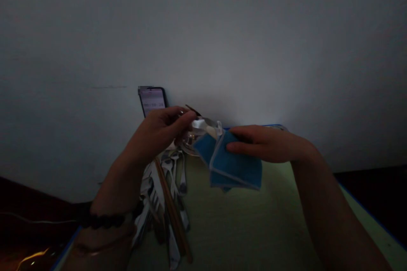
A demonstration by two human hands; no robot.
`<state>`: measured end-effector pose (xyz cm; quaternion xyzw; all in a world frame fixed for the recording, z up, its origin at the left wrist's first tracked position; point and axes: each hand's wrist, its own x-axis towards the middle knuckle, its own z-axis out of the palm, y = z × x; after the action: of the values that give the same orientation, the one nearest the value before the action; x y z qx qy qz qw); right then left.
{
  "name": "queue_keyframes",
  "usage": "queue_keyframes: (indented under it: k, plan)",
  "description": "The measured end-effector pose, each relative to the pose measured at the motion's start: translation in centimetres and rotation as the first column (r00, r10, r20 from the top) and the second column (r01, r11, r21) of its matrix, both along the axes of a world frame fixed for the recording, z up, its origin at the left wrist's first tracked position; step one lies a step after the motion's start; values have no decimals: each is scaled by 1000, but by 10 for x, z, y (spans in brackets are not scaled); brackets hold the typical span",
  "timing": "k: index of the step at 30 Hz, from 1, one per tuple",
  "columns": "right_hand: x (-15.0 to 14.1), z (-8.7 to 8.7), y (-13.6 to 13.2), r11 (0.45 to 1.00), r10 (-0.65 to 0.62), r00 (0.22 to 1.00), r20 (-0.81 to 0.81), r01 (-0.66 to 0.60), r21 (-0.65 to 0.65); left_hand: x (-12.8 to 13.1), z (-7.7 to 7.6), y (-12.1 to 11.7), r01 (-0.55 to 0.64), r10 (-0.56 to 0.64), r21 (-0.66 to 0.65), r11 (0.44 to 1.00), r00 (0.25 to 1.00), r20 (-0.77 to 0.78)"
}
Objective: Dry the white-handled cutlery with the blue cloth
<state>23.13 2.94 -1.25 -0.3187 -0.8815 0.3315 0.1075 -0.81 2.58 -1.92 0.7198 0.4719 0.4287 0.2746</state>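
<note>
My left hand [159, 129] is closed, its thumb and fingers pinching a pale, shiny utensil [199, 124] whose exact kind I cannot make out. The utensil's far end meets a blue cloth [237, 163] with white edging. My right hand [265, 142] is shut on that folded cloth, thumb in front, and lets it hang over the table. Behind and below the hands is a shiny metal dish [190, 146], partly covered by them. A thin dark stick [192, 110] shows just beyond my left fingertips.
Metal spoons and forks [155, 194] lie in a pile at the left of the pale table [229, 228], with wooden chopsticks [173, 209] across them. A phone [153, 98] leans upright against the wall [222, 51]. The light is dim.
</note>
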Motion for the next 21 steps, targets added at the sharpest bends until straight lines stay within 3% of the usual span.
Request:
queue_keyframes:
  k: [6, 13, 18, 21]
  plan:
    - [-4, -1, 0, 999, -13, 999, -51, 15, 39, 8, -1, 0, 95, -70, -162, 982, 986, 154]
    - [-11, -1, -1, 995, -48, 997, -67, 53, 81, 17, 0, 4, -95, 102, -63, 993, 988, 119]
    - [-8, -3, 2, 990, -64, 996, -62, 72, 125, 21, 1, 3, -235, 234, -33, 971, 927, 293]
    - [-4, -6, 5, 985, -108, 993, -39, 112, 131, 17, 4, 2, -232, 234, -51, 971, 905, 356]
